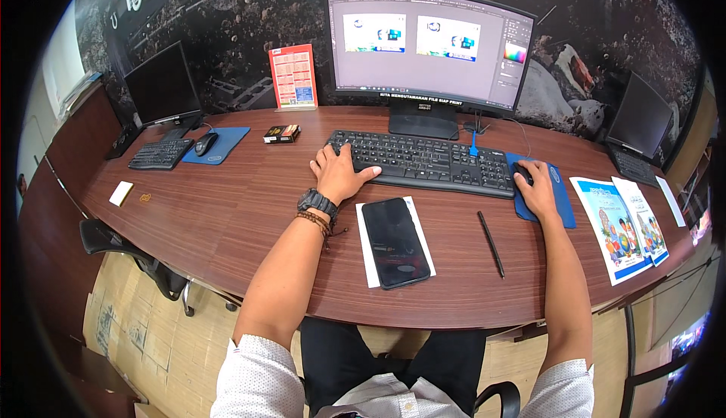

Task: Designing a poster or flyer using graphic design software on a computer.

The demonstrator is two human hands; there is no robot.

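Note:
My left hand (339,173) rests on the left end of a black keyboard (431,162), fingers spread over the keys, holding nothing. A black watch and bead bracelets sit on that wrist. My right hand (535,188) is cupped over a black mouse (520,174) on a blue mouse pad (561,198) to the keyboard's right. A curved monitor (427,46) stands behind the keyboard, showing a design program with two small pictures. A black phone (395,241) lies on a white sheet of paper (365,248) between my forearms.
A black pen (491,243) lies right of the phone. Printed leaflets (624,225) lie at the desk's right. At the left stand a second monitor (161,85), keyboard (159,154) and mouse (204,143); a red card (293,76) and small box (281,133) sit nearby. Another monitor (640,118) stands far right.

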